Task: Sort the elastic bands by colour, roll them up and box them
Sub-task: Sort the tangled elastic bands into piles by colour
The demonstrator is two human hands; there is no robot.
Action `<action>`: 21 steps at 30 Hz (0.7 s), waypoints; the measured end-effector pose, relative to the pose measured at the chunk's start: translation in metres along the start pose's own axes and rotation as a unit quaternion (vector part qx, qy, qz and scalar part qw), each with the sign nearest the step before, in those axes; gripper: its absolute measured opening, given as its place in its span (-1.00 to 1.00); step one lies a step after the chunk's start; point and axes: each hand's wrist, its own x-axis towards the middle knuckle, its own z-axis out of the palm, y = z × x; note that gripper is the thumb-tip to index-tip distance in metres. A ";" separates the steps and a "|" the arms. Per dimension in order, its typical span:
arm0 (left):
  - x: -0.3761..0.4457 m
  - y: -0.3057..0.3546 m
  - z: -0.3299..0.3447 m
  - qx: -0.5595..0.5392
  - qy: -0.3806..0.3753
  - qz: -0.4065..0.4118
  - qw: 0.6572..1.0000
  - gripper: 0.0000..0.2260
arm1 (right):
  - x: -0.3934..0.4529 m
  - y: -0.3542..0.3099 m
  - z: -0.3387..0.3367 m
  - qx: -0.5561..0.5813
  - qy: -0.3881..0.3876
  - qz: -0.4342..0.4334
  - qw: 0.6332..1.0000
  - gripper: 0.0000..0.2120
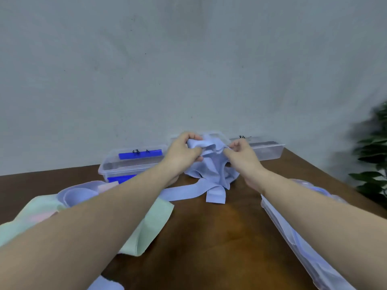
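Two hands work mid-table: the left hand [184,150] grips a bunched end of a soft lilac elastic band [211,170], and the right hand [240,152] pinches its edge; the tail trails nearer on the brown wooden table [209,237]. Three clear plastic boxes stand far: one with blue labels [134,162], one behind the hands [215,136], one right [266,149]. Their black writing is unreadable. A mint band [150,225] lies near left.

A pale lilac-blue elastic band [211,164] hangs bunched above the table, its loose ends trailing on the wood. Mint-green bands [150,222] lie flat at left. Clear lidded boxes [129,164] stand behind.
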 end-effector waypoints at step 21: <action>-0.057 -0.045 -0.068 0.466 -0.146 0.148 0.860 -0.78 | -0.033 0.001 0.014 -0.306 -0.105 -0.153 0.934 -0.64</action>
